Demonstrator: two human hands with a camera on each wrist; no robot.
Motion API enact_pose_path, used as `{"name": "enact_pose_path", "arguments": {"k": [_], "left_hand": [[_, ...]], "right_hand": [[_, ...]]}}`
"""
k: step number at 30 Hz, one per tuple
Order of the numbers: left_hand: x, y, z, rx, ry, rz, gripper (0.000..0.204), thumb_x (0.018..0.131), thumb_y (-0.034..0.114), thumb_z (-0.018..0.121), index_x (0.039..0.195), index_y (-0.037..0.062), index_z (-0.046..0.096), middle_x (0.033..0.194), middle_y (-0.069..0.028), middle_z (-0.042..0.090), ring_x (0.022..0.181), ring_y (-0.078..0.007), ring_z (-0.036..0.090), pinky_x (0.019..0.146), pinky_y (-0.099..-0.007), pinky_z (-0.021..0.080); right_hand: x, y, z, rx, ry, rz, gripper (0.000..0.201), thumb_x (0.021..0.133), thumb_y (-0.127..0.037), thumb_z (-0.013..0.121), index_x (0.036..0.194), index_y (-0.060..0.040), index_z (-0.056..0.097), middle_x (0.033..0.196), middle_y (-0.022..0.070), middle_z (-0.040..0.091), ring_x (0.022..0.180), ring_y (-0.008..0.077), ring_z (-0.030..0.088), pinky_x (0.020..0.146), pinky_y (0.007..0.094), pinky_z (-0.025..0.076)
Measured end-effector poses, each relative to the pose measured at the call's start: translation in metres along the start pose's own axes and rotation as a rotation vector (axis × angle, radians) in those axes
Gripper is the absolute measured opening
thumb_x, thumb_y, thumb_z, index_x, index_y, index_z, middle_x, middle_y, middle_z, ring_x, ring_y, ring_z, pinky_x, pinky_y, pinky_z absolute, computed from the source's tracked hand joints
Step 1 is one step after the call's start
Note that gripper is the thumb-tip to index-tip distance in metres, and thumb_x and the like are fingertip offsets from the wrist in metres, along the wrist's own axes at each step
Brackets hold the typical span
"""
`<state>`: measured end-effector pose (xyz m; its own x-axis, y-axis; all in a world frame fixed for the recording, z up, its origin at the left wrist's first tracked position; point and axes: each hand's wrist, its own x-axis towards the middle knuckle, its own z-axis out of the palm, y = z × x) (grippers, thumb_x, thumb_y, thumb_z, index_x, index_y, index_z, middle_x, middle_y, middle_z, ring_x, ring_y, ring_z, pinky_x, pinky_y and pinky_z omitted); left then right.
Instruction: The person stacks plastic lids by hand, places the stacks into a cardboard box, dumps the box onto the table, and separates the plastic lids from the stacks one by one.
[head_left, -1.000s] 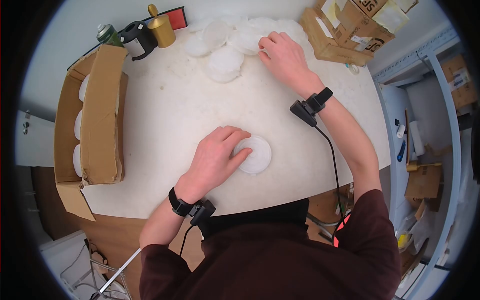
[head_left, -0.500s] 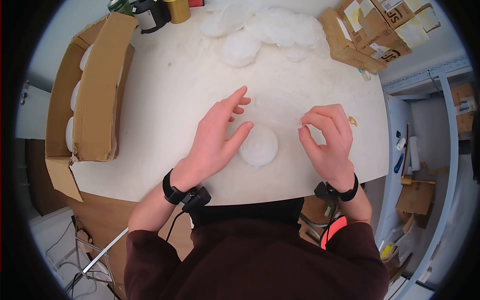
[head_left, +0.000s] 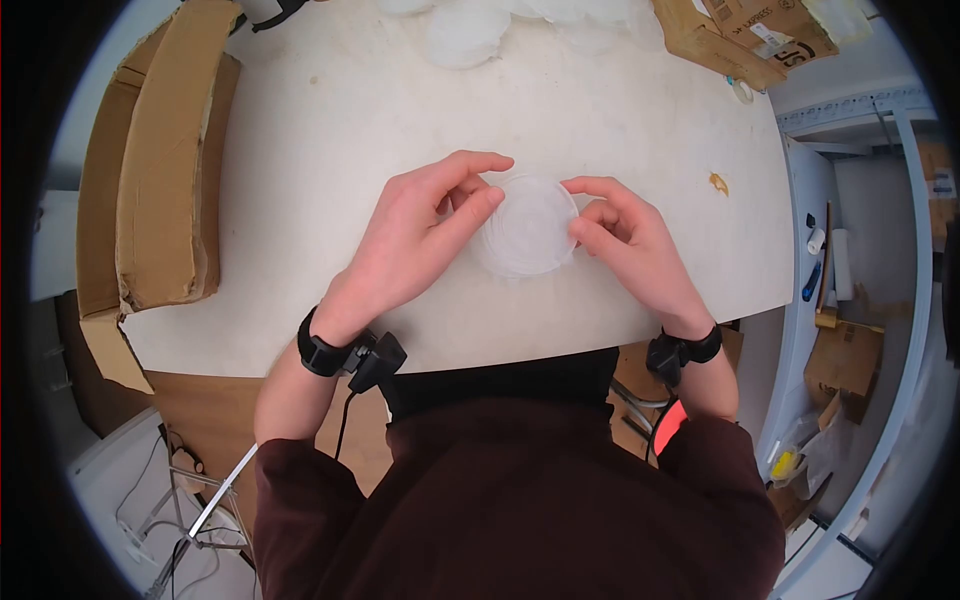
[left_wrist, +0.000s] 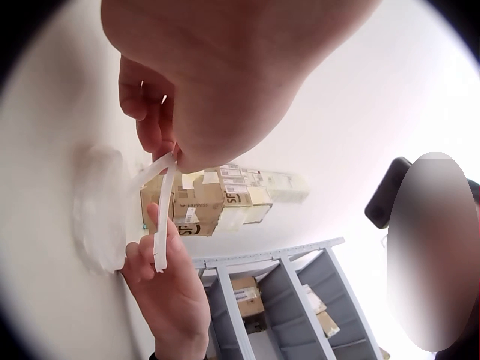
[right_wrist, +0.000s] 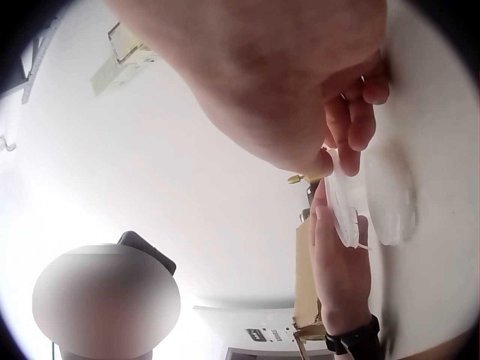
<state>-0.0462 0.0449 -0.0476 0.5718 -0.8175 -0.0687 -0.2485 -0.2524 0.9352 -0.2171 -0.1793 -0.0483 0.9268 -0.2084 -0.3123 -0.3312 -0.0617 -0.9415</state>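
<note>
Both hands hold a clear round plastic lid [head_left: 538,222] by opposite edges, close over the table [head_left: 350,90]. My left hand [head_left: 410,225] pinches its left rim between thumb and fingers, the index finger stretched over the far side. On the right rim, my right hand [head_left: 635,240] grips with thumb and fingertips. Edge-on in the left wrist view, the lid [left_wrist: 163,217] shows as a thin white strip. Below it, a round translucent plastic piece [right_wrist: 391,196] lies on the tabletop, mostly hidden under the lid in the head view.
A pile of clear plastic discs [head_left: 468,32] lies at the far side of the table. An open cardboard box [head_left: 165,160] stands at the left, and more cardboard boxes [head_left: 745,40] at the back right. A small brown scrap [head_left: 718,183] lies right of my hands.
My right hand has come back from the far pile with a clear lid. My left hand has left the disc on the table and taken the lid's left rim. The head view has tilted nearer.
</note>
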Motion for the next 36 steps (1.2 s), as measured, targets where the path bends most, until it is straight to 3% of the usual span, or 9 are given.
{"name": "enact_pose_path", "arguments": {"k": [1, 3, 5, 11, 14, 17, 24, 26, 36], "left_hand": [[0.001, -0.003, 0.003, -0.004, -0.005, -0.006, 0.031, 0.109, 0.014, 0.066, 0.138, 0.0035, 0.072, 0.091, -0.0005, 0.069, 0.087, -0.0108, 0.061, 0.089, -0.0294, 0.053], [0.003, -0.010, 0.009, 0.078, 0.075, 0.120, 0.028, 0.108, 0.017, 0.068, 0.130, 0.0017, 0.073, 0.086, -0.0074, 0.072, 0.073, -0.0176, 0.063, 0.072, -0.0328, 0.053], [0.002, -0.012, 0.011, 0.094, 0.084, 0.116, 0.026, 0.107, 0.017, 0.068, 0.128, 0.0017, 0.074, 0.084, -0.0071, 0.072, 0.072, -0.0177, 0.062, 0.071, -0.0329, 0.053], [0.003, -0.012, 0.011, 0.206, 0.088, 0.106, 0.023, 0.107, 0.016, 0.068, 0.124, 0.0028, 0.075, 0.078, -0.0062, 0.068, 0.067, -0.0178, 0.059, 0.066, -0.0336, 0.050], [0.003, -0.010, 0.009, 0.201, 0.061, 0.063, 0.025, 0.110, 0.019, 0.068, 0.128, 0.0027, 0.076, 0.076, -0.0009, 0.058, 0.071, -0.0111, 0.050, 0.066, -0.0289, 0.043], [0.005, -0.007, 0.004, 0.224, 0.044, 0.020, 0.025, 0.110, 0.019, 0.067, 0.127, 0.0023, 0.075, 0.075, -0.0007, 0.056, 0.070, -0.0111, 0.048, 0.065, -0.0295, 0.041], [0.003, -0.011, -0.008, 0.203, -0.101, 0.004, 0.026, 0.107, 0.014, 0.068, 0.130, 0.0027, 0.074, 0.077, -0.0016, 0.059, 0.071, -0.0114, 0.049, 0.067, -0.0298, 0.042], [0.002, -0.011, -0.009, 0.204, -0.126, -0.002, 0.026, 0.107, 0.013, 0.068, 0.130, 0.0027, 0.073, 0.077, -0.0016, 0.059, 0.071, -0.0117, 0.049, 0.067, -0.0299, 0.043], [0.000, -0.013, 0.001, 0.282, -0.038, 0.107, 0.030, 0.101, 0.007, 0.073, 0.130, 0.0058, 0.075, 0.108, -0.0052, 0.064, 0.079, -0.0151, 0.055, 0.074, -0.0313, 0.049]], "right_hand": [[0.000, 0.002, -0.002, -0.029, 0.022, -0.014, 0.036, 0.109, -0.014, 0.071, 0.143, -0.0036, 0.065, 0.093, -0.0012, 0.072, 0.087, 0.0050, 0.061, 0.083, 0.0246, 0.049], [0.001, 0.004, -0.002, -0.054, 0.046, -0.016, 0.037, 0.108, -0.014, 0.071, 0.143, -0.0039, 0.065, 0.091, -0.0010, 0.072, 0.086, 0.0050, 0.061, 0.082, 0.0249, 0.049], [0.001, 0.000, 0.000, -0.272, 0.063, -0.070, 0.038, 0.107, -0.014, 0.071, 0.144, -0.0044, 0.065, 0.086, 0.0002, 0.070, 0.082, 0.0072, 0.062, 0.078, 0.0274, 0.051], [0.002, 0.005, 0.007, -0.425, 0.067, -0.153, 0.039, 0.106, -0.015, 0.071, 0.143, -0.0041, 0.064, 0.084, 0.0064, 0.072, 0.074, 0.0171, 0.065, 0.072, 0.0333, 0.054], [0.004, 0.006, 0.006, -0.496, 0.057, -0.166, 0.038, 0.106, -0.016, 0.070, 0.142, -0.0049, 0.065, 0.084, 0.0075, 0.072, 0.072, 0.0197, 0.065, 0.071, 0.0340, 0.054], [0.005, 0.008, 0.005, -0.473, 0.036, -0.152, 0.041, 0.106, -0.014, 0.071, 0.147, -0.0070, 0.066, 0.085, 0.0031, 0.072, 0.074, 0.0123, 0.060, 0.072, 0.0296, 0.051], [0.006, 0.006, 0.007, -0.491, 0.042, -0.161, 0.041, 0.106, -0.014, 0.072, 0.146, -0.0088, 0.067, 0.085, 0.0027, 0.071, 0.074, 0.0121, 0.060, 0.071, 0.0297, 0.051], [0.007, 0.006, 0.009, -0.505, 0.051, -0.160, 0.038, 0.106, -0.017, 0.071, 0.142, -0.0081, 0.066, 0.085, 0.0057, 0.073, 0.071, 0.0187, 0.065, 0.070, 0.0342, 0.054], [0.011, 0.006, 0.009, -0.597, 0.039, -0.203, 0.033, 0.107, -0.021, 0.071, 0.137, -0.0099, 0.067, 0.080, 0.0045, 0.070, 0.069, 0.0207, 0.064, 0.067, 0.0358, 0.052]]}}
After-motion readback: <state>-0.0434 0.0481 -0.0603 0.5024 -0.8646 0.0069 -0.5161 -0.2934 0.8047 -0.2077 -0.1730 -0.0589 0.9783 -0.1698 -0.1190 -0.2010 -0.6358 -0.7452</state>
